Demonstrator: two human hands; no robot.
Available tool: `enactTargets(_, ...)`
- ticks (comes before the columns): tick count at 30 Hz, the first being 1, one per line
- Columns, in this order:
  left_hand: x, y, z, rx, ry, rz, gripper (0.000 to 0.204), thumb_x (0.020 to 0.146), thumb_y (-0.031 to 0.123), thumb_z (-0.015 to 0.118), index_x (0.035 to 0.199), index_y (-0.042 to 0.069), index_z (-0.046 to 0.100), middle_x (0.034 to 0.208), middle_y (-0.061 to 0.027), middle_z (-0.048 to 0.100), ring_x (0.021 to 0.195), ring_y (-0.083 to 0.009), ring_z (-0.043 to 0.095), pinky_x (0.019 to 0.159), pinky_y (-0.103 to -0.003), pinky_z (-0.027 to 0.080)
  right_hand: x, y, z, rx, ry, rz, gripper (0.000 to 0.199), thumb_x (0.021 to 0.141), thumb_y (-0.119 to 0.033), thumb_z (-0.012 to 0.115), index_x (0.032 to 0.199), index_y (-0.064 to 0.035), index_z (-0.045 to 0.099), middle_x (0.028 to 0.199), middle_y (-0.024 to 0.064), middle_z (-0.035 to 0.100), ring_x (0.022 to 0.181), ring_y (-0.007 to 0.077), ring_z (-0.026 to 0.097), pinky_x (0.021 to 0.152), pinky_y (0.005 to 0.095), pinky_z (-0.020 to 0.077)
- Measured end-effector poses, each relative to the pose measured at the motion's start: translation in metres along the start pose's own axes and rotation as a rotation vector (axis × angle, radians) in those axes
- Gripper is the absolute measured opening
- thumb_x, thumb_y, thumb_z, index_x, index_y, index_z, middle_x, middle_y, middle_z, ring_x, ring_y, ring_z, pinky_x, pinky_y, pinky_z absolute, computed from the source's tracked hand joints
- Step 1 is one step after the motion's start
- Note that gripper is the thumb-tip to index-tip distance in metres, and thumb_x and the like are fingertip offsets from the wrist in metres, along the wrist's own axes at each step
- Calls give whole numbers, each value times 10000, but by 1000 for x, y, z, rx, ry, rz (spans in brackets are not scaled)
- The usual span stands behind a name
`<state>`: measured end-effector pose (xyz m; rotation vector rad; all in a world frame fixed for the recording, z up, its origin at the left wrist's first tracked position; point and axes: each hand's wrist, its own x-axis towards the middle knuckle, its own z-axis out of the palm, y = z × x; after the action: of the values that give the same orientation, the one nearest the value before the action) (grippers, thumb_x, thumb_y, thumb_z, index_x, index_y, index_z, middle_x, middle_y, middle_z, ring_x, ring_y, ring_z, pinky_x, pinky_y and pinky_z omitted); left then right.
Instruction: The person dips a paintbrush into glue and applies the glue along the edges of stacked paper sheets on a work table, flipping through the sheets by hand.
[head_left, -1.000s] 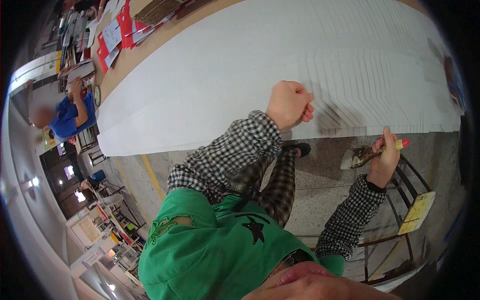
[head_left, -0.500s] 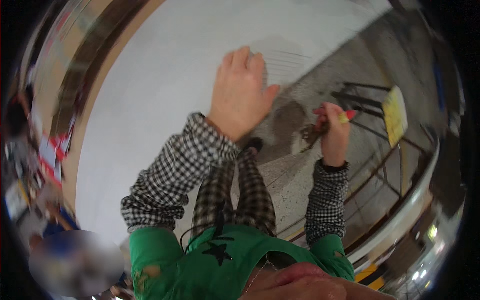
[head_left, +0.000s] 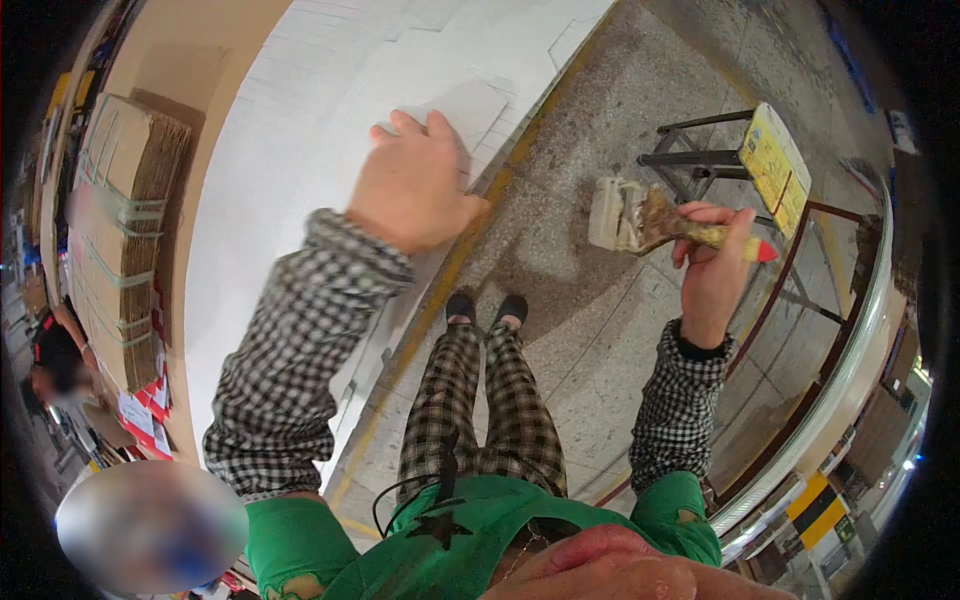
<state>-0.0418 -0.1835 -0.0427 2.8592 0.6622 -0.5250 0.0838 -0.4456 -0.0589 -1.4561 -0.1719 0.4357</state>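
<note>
My left hand [head_left: 415,185] lies palm down over large white sheets [head_left: 270,190], its fingers spread close to their right side. Staggered edges of several sheets show beyond the fingertips. Nothing is visible in that hand, though its palm is hidden. In my right hand [head_left: 715,265] is a wide flat brush [head_left: 650,218], gripped by its yellow, red-tipped handle. Its pale, coated bristles point left, and brown stains cover the middle. The brush hangs over the floor, apart from the sheets.
A bundle of brown cardboard [head_left: 130,240] tied with pale straps stands left of the sheets. On the right is a stool [head_left: 775,165] with a yellow-and-white seat and dark legs. A rounded, shiny edge [head_left: 865,330] curves along the right. Speckled floor [head_left: 570,330] lies below.
The view has shifted, bringing the cardboard bundle and more floor into sight. My left hand now sits farther left, and my right hand has turned the brush so its bristles show plainly.
</note>
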Motion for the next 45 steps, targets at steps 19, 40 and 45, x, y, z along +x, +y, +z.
enactTargets(19,-2,-26,-37,-297,-101,193,444,704,201,560,1013,-112,495,829,-305,544,781,-427,548,712,-433,443,44,-28,78,-13,155,-171,197,869,-186,548,802,-2,534,764,74,575,480,125,477,435,241,378)
enactTargets(40,-10,-33,-42,-374,-121,215,354,688,195,557,892,-87,490,778,-296,518,739,-435,528,681,-450,427,38,-27,86,-76,-28,-139,157,873,-121,524,807,21,543,796,81,557,510,128,507,422,241,390)
enactTargets(45,-7,-27,-34,-376,-86,208,353,678,171,577,903,-81,473,775,-305,515,746,-442,530,685,-453,438,33,-34,72,-48,75,-193,186,892,-147,483,825,17,542,833,92,558,639,121,507,425,250,404)
